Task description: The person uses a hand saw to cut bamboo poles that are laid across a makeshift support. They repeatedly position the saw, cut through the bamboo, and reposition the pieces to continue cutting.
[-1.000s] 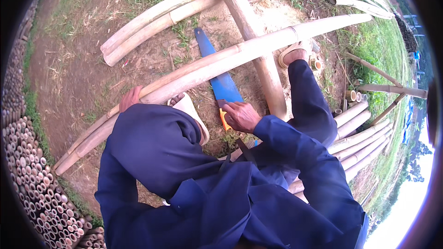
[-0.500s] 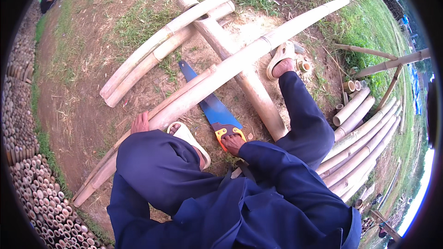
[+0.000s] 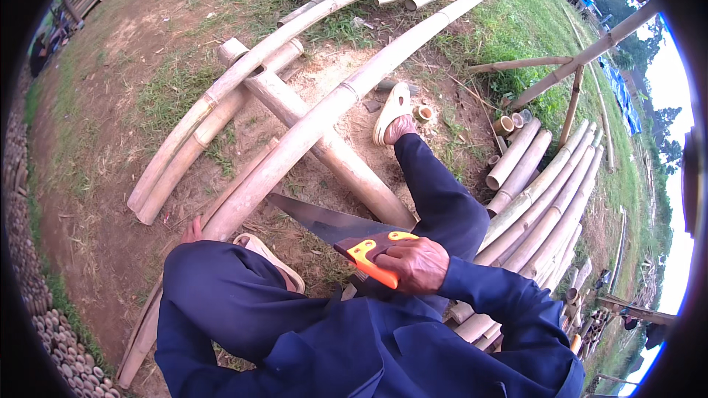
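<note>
The right hand (image 3: 417,264) is wrapped tight around the orange handle of a saw (image 3: 335,228) whose blade angles toward the long bamboo pole (image 3: 324,121), propped on a crosswise log (image 3: 332,151) that lifts it clear, while the left hand's (image 3: 193,230) grip is hidden behind the knee.

I count one handsaw (image 3: 346,239) with an orange handle, and two sandals (image 3: 391,112), one per foot. One long bamboo pole (image 3: 332,110) lies across one thick log (image 3: 324,144); the stacked poles are too many to count.
</note>
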Available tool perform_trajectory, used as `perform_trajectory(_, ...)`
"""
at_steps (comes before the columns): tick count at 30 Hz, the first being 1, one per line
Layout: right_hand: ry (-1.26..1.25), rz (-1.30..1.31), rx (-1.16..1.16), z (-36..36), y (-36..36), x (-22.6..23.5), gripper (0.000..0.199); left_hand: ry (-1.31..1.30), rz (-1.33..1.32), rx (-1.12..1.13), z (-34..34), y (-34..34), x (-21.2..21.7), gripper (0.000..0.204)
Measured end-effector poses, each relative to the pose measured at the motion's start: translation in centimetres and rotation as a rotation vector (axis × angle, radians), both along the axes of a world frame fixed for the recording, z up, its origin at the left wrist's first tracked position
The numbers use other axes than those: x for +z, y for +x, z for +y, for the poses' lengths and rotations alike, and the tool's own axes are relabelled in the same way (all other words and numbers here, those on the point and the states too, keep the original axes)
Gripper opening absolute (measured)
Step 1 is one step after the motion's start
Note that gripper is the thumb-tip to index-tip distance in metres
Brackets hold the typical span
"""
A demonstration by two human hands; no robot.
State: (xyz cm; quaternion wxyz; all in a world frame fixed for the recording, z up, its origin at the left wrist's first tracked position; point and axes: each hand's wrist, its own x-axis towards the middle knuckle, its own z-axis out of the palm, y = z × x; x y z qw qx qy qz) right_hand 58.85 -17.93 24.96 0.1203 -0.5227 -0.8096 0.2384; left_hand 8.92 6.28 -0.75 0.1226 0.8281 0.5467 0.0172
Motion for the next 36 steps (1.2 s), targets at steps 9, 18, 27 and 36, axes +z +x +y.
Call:
perform_trajectory(9, -0.244, 0.195, -0.488, -9.0, 11.0, 17.3, 0.019, 0.008, 0.063, 0.026, -1.1, -0.5, 3.2, 0.092)
perform_trajectory(18, -0.162, 0.908, -0.951, -5.6, 3.2, 4.5, 0.038, -0.067, 0.082, 0.002, 0.3, 2.8, 5.5, 0.097)
perform_trajectory(27, -0.197, 0.644, -0.773, 0.2, -0.7, -2.0, 0.023, -0.031, -0.004, 0.029, 1.5, 11.2, 5.9, 0.104)
perform_trajectory(36, -0.325, 0.531, -0.628, 0.2, 0.1, 0.1, 0.026, -0.142, -0.05, 0.103, 1.2, 12.0, 5.3, 0.094)
